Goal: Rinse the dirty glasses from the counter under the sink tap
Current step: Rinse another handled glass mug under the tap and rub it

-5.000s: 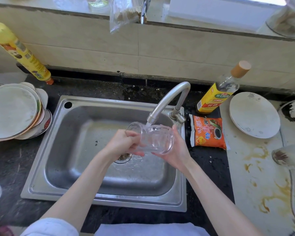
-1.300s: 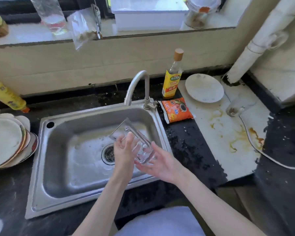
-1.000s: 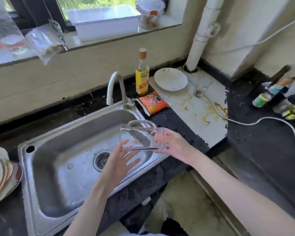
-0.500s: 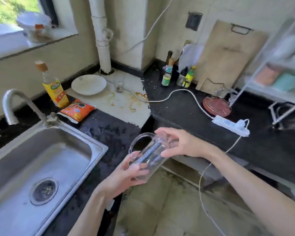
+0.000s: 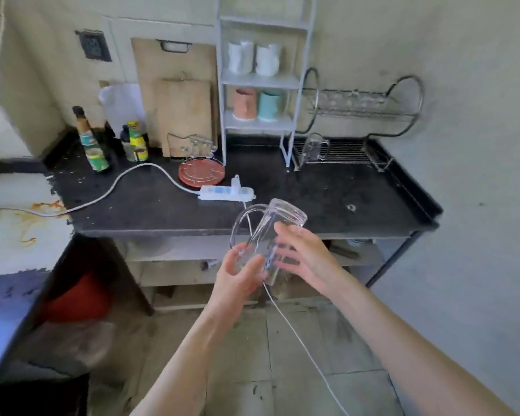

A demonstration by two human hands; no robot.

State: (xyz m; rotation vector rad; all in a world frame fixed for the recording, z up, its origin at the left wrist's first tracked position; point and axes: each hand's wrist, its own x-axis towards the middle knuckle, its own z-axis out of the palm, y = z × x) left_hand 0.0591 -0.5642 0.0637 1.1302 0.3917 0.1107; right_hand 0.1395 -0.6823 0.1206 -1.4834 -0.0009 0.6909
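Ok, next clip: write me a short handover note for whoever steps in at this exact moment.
Left hand: fingers curled round the lower end of the glass mug.
Right hand: holds the mug's side, fingers spread along it.
The mug is tilted, in the air in front of the black counter; the sink is out of view.
Another glass mug stands on the dish rack; more glasses sit by the cutting boards, too blurred to judge whether they are clean or dirty.
Left: probably set this mug on the rack, then check for unrinsed glasses.

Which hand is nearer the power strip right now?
Right. The right hand holds the glass just below the power strip; the left hand sits lower, further from it.
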